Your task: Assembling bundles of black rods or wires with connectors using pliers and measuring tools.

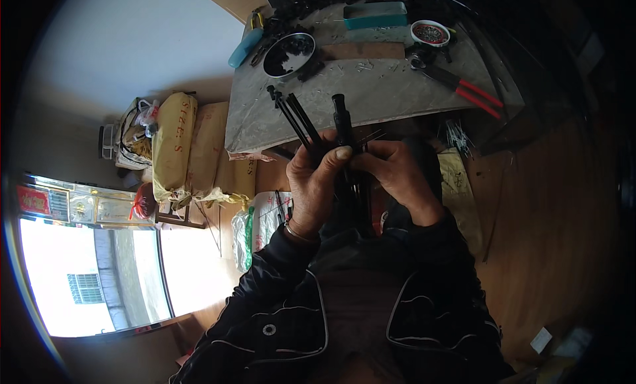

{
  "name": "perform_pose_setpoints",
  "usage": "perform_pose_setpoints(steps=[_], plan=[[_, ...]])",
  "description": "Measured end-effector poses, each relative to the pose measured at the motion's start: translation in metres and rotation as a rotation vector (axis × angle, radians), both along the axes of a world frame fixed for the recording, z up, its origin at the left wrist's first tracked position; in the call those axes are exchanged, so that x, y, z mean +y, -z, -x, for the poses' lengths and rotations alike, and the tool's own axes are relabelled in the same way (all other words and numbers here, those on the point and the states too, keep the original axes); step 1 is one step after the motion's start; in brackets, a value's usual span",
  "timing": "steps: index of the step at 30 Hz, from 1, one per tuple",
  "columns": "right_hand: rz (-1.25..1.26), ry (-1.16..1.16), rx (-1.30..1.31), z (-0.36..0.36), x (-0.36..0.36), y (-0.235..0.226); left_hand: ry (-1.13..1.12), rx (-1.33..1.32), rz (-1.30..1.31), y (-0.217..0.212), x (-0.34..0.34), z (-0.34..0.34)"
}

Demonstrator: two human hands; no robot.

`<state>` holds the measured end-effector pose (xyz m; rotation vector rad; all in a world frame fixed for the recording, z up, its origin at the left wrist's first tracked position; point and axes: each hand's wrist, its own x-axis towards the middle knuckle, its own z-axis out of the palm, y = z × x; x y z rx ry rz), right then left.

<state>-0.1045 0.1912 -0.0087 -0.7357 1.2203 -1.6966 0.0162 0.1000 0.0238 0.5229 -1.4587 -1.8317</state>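
Note:
My left hand (313, 178) is closed round a bundle of black rods (301, 121) that looks like a folded umbrella frame. A thicker black tube (341, 115) with a ribbed end stands up between my two hands, beside my left thumb. My right hand (401, 178) is closed next to it, thumb and forefinger pinched together. Thin wires (372, 138) stick out by its fingertips. The lower part of the frame hangs dark over my lap, and my fingers hide where the parts meet.
On the grey worktable (265, 112) ahead are a round dish of black parts (289, 56), a teal tray (375, 15), a small white bowl (430, 33) and red-handled pliers (464, 89). Yellow sacks (173, 145) stand left; metal wires (458, 137) bunch under the table's right side.

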Motion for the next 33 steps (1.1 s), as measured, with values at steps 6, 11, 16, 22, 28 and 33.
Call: perform_pose_setpoints(steps=[6,11,16,22,28,33], plan=[[-0.038,-0.016,-0.009,-0.005,0.003,-0.003,-0.027,0.047,-0.003,0.0,0.004,0.0],[-0.011,-0.052,-0.089,-0.005,0.0,-0.001,-0.024,0.056,-0.009,0.0,0.005,-0.002],[-0.047,-0.152,-0.27,0.002,-0.002,-0.006,0.005,0.028,0.1,-0.005,0.008,-0.003],[-0.085,0.007,0.089,-0.013,-0.007,-0.007,-0.022,-0.115,0.105,-0.007,-0.004,-0.009],[-0.118,0.015,0.196,-0.012,-0.01,-0.004,0.105,-0.248,0.192,-0.015,-0.02,-0.012],[-0.134,-0.125,-0.161,-0.004,-0.011,-0.004,0.121,-0.164,0.073,-0.022,-0.013,-0.014]])
